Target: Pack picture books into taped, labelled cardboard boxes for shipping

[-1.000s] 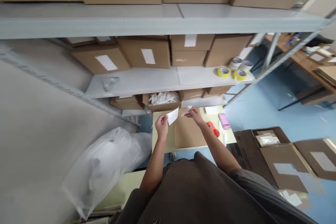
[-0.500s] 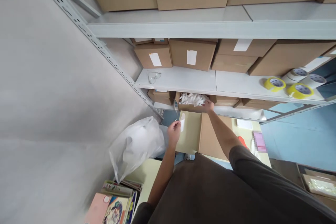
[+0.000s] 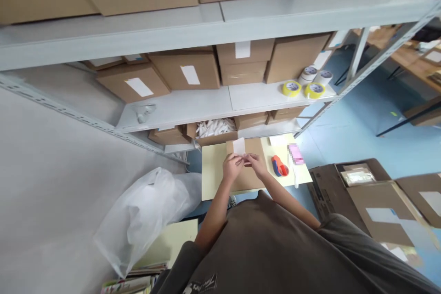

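Both of my hands meet over a brown cardboard box (image 3: 253,180) on the pale yellow table. My left hand (image 3: 233,165) pinches the lower edge of a white paper slip (image 3: 239,146), which stands up past the fingers. The fingertips of my right hand (image 3: 255,164) are closed at the slip's lower right corner, touching or almost touching the left fingers. Whatever else lies between the fingertips is too small to make out. Beyond the hands, on the low shelf, sits an open carton (image 3: 218,138) full of white rolled pieces (image 3: 215,127).
An orange and blue tape dispenser (image 3: 279,166) and a pink item (image 3: 295,154) lie right on the table (image 3: 212,165). Tape rolls (image 3: 291,88) stand on the shelf (image 3: 193,104) above. A large white plastic bag (image 3: 155,206) bulges at left; opened cartons (image 3: 379,211) are at right.
My right hand has left the carton of white pieces and come back to my left hand. The slip is now over the brown box. My view has turned right.
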A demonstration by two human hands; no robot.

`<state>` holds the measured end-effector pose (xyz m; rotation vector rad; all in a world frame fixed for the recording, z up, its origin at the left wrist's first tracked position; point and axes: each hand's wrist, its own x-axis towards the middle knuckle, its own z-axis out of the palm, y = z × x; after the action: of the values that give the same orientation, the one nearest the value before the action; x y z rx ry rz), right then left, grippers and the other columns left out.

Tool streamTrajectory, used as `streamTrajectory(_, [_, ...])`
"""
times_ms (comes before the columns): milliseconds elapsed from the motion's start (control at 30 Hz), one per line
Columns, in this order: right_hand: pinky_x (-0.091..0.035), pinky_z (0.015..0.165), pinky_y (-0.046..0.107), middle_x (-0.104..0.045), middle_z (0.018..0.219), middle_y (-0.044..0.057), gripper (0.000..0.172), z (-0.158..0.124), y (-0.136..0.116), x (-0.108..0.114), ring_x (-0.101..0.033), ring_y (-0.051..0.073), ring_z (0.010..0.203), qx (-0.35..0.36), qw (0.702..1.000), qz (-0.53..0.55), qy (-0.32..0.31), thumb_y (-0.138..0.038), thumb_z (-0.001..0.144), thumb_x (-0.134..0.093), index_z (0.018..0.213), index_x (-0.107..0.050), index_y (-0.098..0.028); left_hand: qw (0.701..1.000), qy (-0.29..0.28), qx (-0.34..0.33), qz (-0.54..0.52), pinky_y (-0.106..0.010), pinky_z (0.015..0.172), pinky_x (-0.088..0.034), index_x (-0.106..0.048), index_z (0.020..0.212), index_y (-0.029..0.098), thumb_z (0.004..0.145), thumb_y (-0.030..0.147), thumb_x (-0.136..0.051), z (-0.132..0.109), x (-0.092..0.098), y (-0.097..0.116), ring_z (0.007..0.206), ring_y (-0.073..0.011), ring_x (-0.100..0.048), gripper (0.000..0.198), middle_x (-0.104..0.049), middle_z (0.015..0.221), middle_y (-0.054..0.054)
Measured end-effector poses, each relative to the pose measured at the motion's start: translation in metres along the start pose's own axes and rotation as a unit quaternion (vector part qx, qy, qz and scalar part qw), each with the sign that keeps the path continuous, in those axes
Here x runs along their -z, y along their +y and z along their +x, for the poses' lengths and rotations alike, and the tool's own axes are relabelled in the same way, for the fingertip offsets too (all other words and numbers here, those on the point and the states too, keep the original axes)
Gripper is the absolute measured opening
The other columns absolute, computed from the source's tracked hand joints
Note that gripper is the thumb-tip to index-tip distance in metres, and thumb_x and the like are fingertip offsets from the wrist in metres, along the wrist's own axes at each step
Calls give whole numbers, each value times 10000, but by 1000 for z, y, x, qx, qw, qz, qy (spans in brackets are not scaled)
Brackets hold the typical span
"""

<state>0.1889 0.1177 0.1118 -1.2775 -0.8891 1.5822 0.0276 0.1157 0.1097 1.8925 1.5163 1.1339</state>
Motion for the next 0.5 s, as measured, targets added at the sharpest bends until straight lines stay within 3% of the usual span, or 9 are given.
streamTrajectory(67, [-553,722,297,-759,778,45,465,-9,3,22,-716,210,800,3,999,24,48,-655,734,-856,734,-714,-212,999,-27,-21,17,-371,959,-590,-875,947,266,937,366,-817,-10,-23,12,998,-234,-726,116,-766,977,-83])
streamTrajectory(133, [-540,697,295,-722,717,28,484,-13,8,44,-701,200,746,-3,996,43,81,-649,701,-878,687,-662,-217,1000,-26,8,11,-382,989,-582,-873,1014,258,910,444,-847,-22,-43,19,1035,-248,-726,215,-771,1044,-98])
streamTrajectory(233, [-541,700,300,-722,750,33,506,-20,20,71,-713,198,737,-37,994,55,86,-658,678,-896,712,-657,-213,984,27,174,-23,-370,920,-584,-841,1105,218,935,575,-774,-36,-68,20,973,-242,-735,402,-786,1092,-119])
streamTrajectory(333, [-550,718,306,-729,794,44,518,-28,38,92,-718,202,763,-62,994,59,66,-672,681,-893,742,-662,-212,938,4,330,-103,-327,790,-565,-823,981,168,916,676,-721,-44,-87,15,856,-234,-729,522,-801,947,-115])
streamTrajectory(400, [-547,710,303,-727,802,44,524,-34,52,103,-708,201,767,-71,994,50,60,-693,692,-874,762,-670,-214,918,-21,372,-134,-304,741,-536,-807,881,158,896,691,-720,-49,-97,14,807,-226,-716,541,-794,860,-99])
streamTrajectory(500, [-496,633,287,-671,714,18,517,-40,73,121,-646,184,694,-66,995,-23,66,-717,734,-807,736,-673,-217,921,-37,380,-77,-287,718,-489,-809,839,169,908,616,-726,-59,-109,17,780,-214,-706,459,-794,830,-75])
